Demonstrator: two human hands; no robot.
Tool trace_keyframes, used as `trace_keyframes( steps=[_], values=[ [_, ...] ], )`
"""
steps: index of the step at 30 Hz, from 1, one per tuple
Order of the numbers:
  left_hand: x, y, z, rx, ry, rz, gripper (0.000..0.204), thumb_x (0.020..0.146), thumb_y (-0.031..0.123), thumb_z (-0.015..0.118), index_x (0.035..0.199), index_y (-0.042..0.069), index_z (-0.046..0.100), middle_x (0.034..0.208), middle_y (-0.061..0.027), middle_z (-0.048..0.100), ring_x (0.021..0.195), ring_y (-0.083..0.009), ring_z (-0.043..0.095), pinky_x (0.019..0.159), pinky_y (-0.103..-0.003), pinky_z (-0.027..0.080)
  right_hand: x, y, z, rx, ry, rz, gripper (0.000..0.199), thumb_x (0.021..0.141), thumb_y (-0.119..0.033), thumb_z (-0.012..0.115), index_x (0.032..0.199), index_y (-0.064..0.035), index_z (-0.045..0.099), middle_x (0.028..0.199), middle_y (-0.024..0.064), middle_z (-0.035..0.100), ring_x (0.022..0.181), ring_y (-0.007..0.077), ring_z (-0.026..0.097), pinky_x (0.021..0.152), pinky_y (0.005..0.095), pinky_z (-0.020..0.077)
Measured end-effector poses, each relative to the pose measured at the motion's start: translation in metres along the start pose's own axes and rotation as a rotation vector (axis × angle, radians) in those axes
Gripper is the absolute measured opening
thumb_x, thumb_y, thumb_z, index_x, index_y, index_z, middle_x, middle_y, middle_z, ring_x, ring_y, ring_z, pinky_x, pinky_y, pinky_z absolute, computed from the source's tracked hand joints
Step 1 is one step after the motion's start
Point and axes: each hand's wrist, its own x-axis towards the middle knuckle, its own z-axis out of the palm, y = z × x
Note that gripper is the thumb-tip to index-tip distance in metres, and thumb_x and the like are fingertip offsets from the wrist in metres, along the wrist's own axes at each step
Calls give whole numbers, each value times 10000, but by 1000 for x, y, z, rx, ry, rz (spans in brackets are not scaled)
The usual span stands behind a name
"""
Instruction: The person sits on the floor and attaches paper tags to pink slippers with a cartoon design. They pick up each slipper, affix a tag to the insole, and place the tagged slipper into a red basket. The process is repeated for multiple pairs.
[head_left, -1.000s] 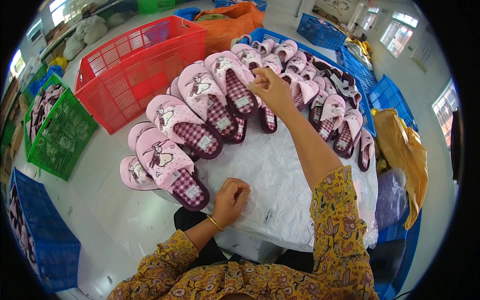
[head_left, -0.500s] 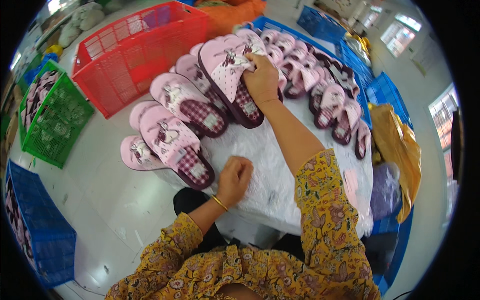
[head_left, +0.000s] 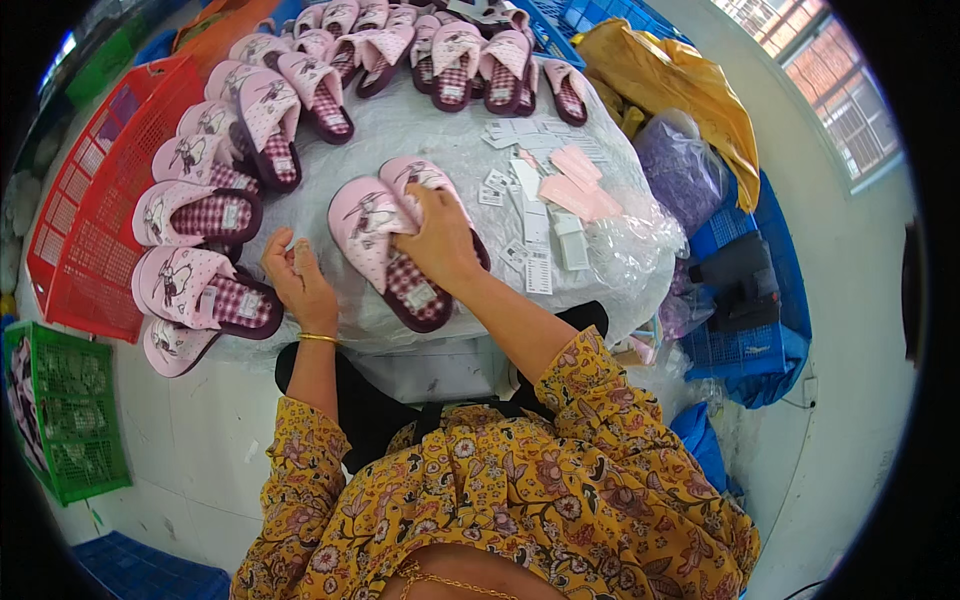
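Observation:
My right hand (head_left: 440, 235) is closed on a pair of pink slippers (head_left: 365, 222) with rabbit pictures, plum soles and checked insoles. Its fingers reach into the openings between the two, over the middle of the plastic-covered table (head_left: 400, 345). To the left of that pair, my left hand (head_left: 303, 283) is held near the table edge with loosely bent fingers apart and nothing in them. Close beside it stands a row of matching slippers (head_left: 195, 285), stacked along the left edge. More slippers (head_left: 455, 65) line the far side.
White labels (head_left: 537, 265) and pink cards (head_left: 580, 185) lie right of the held pair. A red crate (head_left: 85, 240) and a green crate (head_left: 75, 420) stand to the left. At the right are a yellow sack (head_left: 680, 85), a purple bag (head_left: 680, 160) and a blue crate (head_left: 740, 345).
My right hand has brought slippers from the far row back to the table's middle. My left hand has loosened from a closed shape. The view has swung right, bringing labels into sight.

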Motion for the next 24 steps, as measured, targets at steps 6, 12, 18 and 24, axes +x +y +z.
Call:
trace_keyframes(
  steps=[6,12,18,24],
  values=[
    [2,-4,-1,69,-18,-1,271,974,155,565,1186,-13,557,1237,-136,551,1075,-221,535,908,-330,444,-11,38,-55,-35,48,-96,471,741,-137,756,1180,-55,603,1196,145,607,1141,361,542,974,431,454],
    [1,-1,2,118,-45,-20,259,976,167,570,1164,-12,568,1213,-119,567,1036,-209,540,892,-329,445,17,150,-148,-556,56,69,446,751,-259,766,1134,-67,644,1200,110,610,1112,327,531,909,465,433],
    [3,-7,0,204,-72,-21,284,976,210,579,1153,-12,570,1180,-122,575,1017,-218,549,881,-334,448,31,174,-167,-683,-204,196,513,727,-353,780,1133,-71,640,1100,108,680,1119,318,562,930,479,425],
    [5,-5,-1,254,-93,-30,281,972,206,581,1146,-14,570,1143,-123,574,1005,-218,553,864,-334,457,47,177,-174,-719,-330,146,555,708,-336,773,1185,-91,628,996,133,714,1016,321,639,894,472,443]
  ],
)
